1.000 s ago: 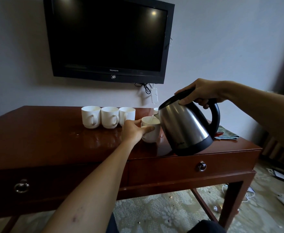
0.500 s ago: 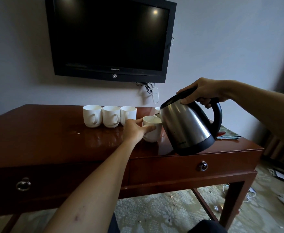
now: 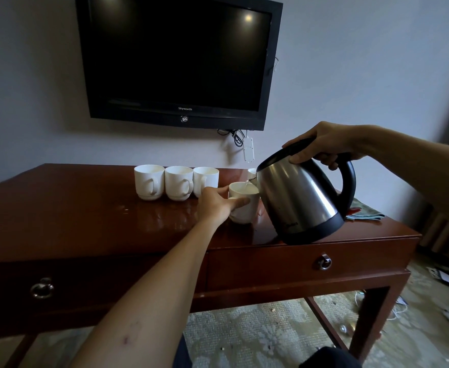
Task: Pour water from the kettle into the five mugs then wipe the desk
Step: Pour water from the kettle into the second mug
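Note:
A steel kettle (image 3: 301,200) with a black handle and base hangs tilted to the left above the brown desk (image 3: 85,221). My right hand (image 3: 321,144) grips its handle at the top. A thin stream of water runs from the spout into a white mug (image 3: 244,212) that stands on the desk. My left hand (image 3: 215,205) holds this mug from the left side. Three more white mugs (image 3: 177,183) stand in a row at the back. A fifth mug (image 3: 251,171) peeks out behind the kettle, mostly hidden.
A folded cloth (image 3: 365,211) lies on the desk's right end, behind the kettle. A black television (image 3: 178,62) hangs on the wall above, with cables under it. Cables and small objects litter the floor (image 3: 430,309) at the right.
Both hands and the kettle hold nearly the same places; water keeps running into the mug. The view has shifted slightly.

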The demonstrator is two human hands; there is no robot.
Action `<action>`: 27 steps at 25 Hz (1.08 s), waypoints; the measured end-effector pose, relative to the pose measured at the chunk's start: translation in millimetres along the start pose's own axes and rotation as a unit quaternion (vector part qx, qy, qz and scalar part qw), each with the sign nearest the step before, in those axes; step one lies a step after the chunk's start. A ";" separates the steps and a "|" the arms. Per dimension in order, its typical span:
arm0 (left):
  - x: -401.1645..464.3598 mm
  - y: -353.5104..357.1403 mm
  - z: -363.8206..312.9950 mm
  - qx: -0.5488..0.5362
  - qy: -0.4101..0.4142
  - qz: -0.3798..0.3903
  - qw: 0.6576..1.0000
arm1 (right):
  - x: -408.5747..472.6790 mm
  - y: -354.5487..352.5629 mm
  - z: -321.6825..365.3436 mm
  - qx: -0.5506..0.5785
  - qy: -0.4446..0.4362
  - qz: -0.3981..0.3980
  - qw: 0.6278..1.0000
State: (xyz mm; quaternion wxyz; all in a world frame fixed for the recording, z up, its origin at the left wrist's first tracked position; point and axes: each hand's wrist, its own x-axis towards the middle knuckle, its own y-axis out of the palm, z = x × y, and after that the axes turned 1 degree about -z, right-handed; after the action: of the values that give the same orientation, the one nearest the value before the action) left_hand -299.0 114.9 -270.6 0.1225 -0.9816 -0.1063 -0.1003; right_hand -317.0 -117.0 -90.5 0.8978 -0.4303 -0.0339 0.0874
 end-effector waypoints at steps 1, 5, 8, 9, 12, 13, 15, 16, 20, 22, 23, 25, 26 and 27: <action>0.2 0.2 0.4 0.000 0.001 0.000 1.000 | -0.1 -0.2 -0.2 -0.001 -0.001 -0.001 1.000; 1.0 0.8 0.2 -0.002 0.003 0.001 1.000 | 0.6 -0.7 -0.2 -0.003 -0.003 0.001 1.000; 1.1 0.1 0.3 -0.001 0.005 0.006 1.000 | 1.6 -1.8 -0.7 -0.005 -0.001 0.003 1.000; 0.8 -0.3 0.2 -0.002 0.007 0.007 1.000 | 2.1 -2.0 -1.0 -0.006 0.000 0.004 1.000; -0.3 -0.8 -0.6 -0.002 0.010 0.004 1.000 | 3.2 -3.0 -1.6 -0.005 0.003 0.011 1.000; -0.1 -0.8 -0.4 -0.002 0.010 0.003 1.000 | 3.4 -3.5 -1.7 -0.004 0.003 0.012 1.000; -0.6 -1.0 -0.7 -0.002 0.010 0.004 1.000 | 3.9 -3.8 -1.8 -0.005 0.003 0.013 1.000; -0.4 -1.0 -0.5 -0.002 0.011 0.004 1.000 | 4.0 -3.8 -1.8 -0.007 0.003 0.013 1.000; -0.1 -0.9 -0.2 -0.004 0.015 0.010 1.000 | 4.1 -4.5 -2.0 -0.008 0.003 0.015 1.000; -0.8 -1.3 -0.4 -0.007 0.016 0.013 1.000 | 3.7 -4.5 -1.5 -0.009 0.003 0.017 1.000; -0.7 -1.4 0.0 -0.008 0.017 0.012 1.000 | 3.3 -4.5 -1.3 -0.008 0.002 0.019 1.000; -1.0 -1.3 0.5 -0.008 0.019 0.011 1.000 | 2.8 -4.3 -1.2 -0.007 0.001 0.018 1.000; -1.1 -1.1 0.7 -0.007 0.019 0.010 1.000 | 2.8 -4.1 -1.1 -0.006 0.001 0.018 1.000; -0.9 -1.1 1.0 -0.007 0.019 0.008 1.000 | 2.9 -3.8 -0.8 -0.007 0.001 0.017 1.000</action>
State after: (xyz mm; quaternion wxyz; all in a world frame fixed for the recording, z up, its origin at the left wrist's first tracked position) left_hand -299.9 116.0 -271.5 0.1185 -0.9813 -0.0950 -0.1184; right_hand -313.6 -119.5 -88.1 0.8934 -0.4368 -0.0263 0.1022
